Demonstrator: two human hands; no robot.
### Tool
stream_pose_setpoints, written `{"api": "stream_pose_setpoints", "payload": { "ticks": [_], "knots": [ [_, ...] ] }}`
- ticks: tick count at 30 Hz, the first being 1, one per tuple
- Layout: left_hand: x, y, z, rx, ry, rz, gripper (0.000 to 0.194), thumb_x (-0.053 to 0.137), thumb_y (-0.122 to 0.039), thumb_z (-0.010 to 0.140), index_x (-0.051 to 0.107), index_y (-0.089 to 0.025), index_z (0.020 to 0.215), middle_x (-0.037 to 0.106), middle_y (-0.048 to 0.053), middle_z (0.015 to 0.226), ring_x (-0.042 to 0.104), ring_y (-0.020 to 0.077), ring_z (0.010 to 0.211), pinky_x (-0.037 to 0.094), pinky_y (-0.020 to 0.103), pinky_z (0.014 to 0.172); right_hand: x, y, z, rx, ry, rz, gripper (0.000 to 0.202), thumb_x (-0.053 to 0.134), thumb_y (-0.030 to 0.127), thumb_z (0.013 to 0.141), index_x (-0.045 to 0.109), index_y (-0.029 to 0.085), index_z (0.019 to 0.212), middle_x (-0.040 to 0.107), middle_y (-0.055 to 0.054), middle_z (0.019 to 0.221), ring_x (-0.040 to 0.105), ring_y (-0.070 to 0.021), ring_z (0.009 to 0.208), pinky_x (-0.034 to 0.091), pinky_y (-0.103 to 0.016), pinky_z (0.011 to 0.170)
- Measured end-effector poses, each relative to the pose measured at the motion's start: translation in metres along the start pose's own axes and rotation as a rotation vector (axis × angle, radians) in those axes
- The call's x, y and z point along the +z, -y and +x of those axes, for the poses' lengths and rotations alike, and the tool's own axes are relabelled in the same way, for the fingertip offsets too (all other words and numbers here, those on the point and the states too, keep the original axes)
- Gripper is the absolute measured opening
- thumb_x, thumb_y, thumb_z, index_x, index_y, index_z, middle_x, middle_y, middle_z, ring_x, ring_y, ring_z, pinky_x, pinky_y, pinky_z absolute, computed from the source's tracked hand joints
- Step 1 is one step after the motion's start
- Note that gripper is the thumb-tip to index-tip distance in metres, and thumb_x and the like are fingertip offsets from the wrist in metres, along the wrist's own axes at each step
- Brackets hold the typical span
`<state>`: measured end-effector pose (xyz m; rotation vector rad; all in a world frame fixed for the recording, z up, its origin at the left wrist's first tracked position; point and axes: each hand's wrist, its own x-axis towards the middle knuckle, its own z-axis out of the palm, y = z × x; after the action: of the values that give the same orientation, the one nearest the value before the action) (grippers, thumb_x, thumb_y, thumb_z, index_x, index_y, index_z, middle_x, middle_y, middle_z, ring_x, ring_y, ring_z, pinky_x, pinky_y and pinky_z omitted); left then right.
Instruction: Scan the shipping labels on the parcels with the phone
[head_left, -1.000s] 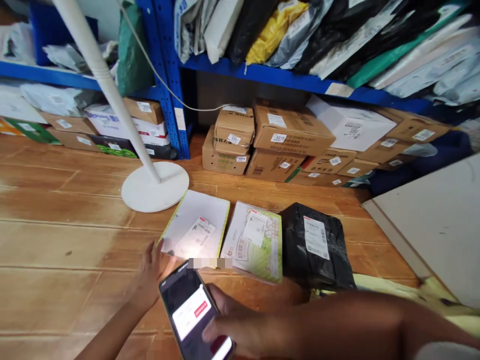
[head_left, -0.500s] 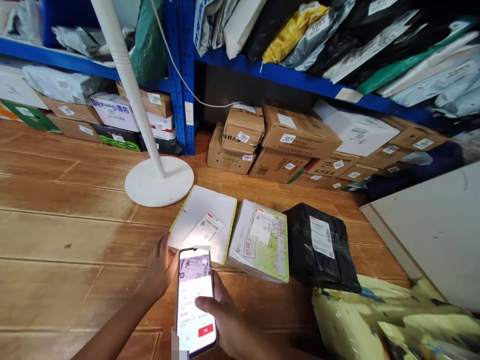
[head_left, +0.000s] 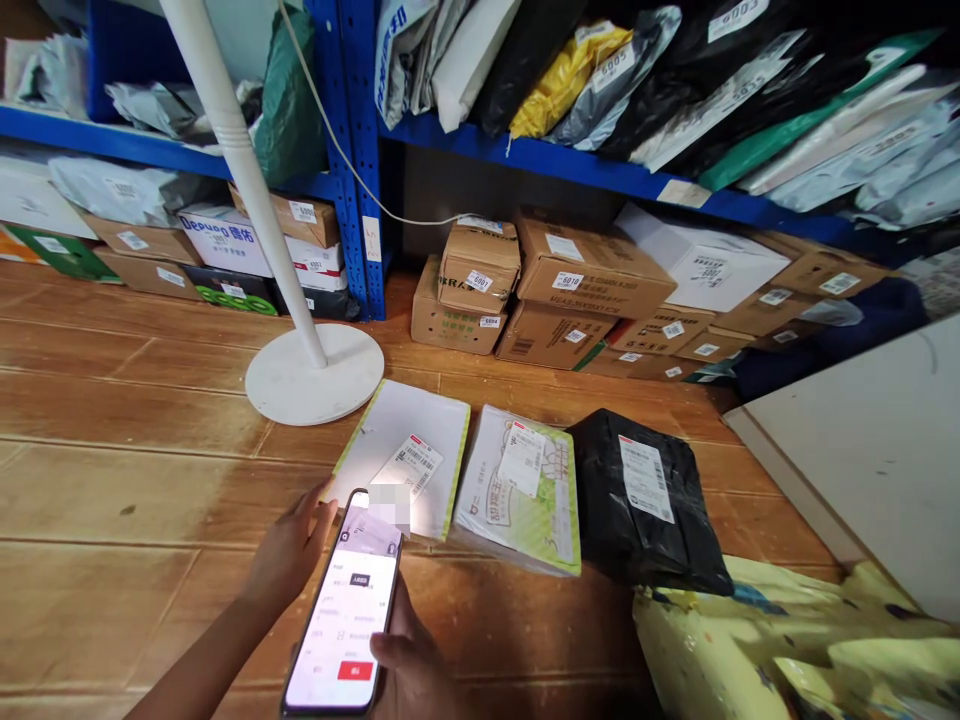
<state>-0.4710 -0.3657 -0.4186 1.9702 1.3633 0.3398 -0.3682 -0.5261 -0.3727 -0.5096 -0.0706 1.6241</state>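
In front of the flat white yellow-edged parcel [head_left: 392, 425], the right hand [head_left: 414, 655] grips a slim black-rimmed phone [head_left: 339, 605], apparently scanning; the left hand [head_left: 283, 548], loosely open, is at the parcel's corner; steady aim seems needed next.

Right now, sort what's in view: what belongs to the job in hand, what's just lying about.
In the job:
phone, in right hand
white packet, by left hand
likely patterned packet, black parcel

Lying about, apparently:
stand
cartons
shelved bags
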Motion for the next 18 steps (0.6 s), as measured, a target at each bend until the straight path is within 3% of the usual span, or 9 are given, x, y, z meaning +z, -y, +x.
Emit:
{"api": "stream_pose_setpoints", "payload": {
  "ticks": [6,9,12,18],
  "knots": [
    [0.004,0.008,-0.002,-0.028,0.045,-0.008,0.067,0.030,-0.060,0.085,0.049,-0.016,0.133,0.059,0.015,0.133,0.068,0.0249,0.098,0.056,0.039,0.080,-0.013,0.010,0.002,-0.120,-0.123,-0.164,0.070,0.078,0.041,0.071,0.042,0.027,0.129,0.066,-0.007,0.126,0.059,-0.0266,0.121,0.041,-0.045,0.105],
    [0.005,0.013,-0.001,0.000,0.030,-0.023,0.067,0.033,-0.060,0.085,0.050,-0.015,0.132,0.058,0.015,0.135,0.065,0.0248,0.106,0.057,0.035,0.077,-0.017,0.009,0.000,-0.140,-0.158,-0.192,0.077,0.076,0.046,0.073,0.036,0.028,0.136,0.063,-0.008,0.130,0.058,-0.0266,0.124,0.041,-0.044,0.106],
    [0.006,0.015,-0.001,0.019,-0.001,0.015,0.066,0.034,-0.059,0.085,0.052,-0.015,0.129,0.063,0.016,0.128,0.068,0.0252,0.100,0.057,0.036,0.075,-0.015,0.011,-0.003,-0.158,-0.141,-0.145,0.086,0.075,0.046,0.074,0.027,0.030,0.143,0.065,-0.008,0.128,0.060,-0.0266,0.121,0.043,-0.045,0.104],
    [0.006,0.014,-0.001,0.077,-0.044,0.069,0.059,0.034,-0.055,0.087,0.054,-0.017,0.127,0.066,0.014,0.124,0.069,0.0233,0.095,0.057,0.034,0.073,-0.007,0.019,-0.005,-0.139,-0.089,-0.150,0.087,0.075,0.041,0.076,0.024,0.030,0.145,0.067,-0.007,0.125,0.061,-0.0262,0.120,0.042,-0.044,0.103]
  ]
}}
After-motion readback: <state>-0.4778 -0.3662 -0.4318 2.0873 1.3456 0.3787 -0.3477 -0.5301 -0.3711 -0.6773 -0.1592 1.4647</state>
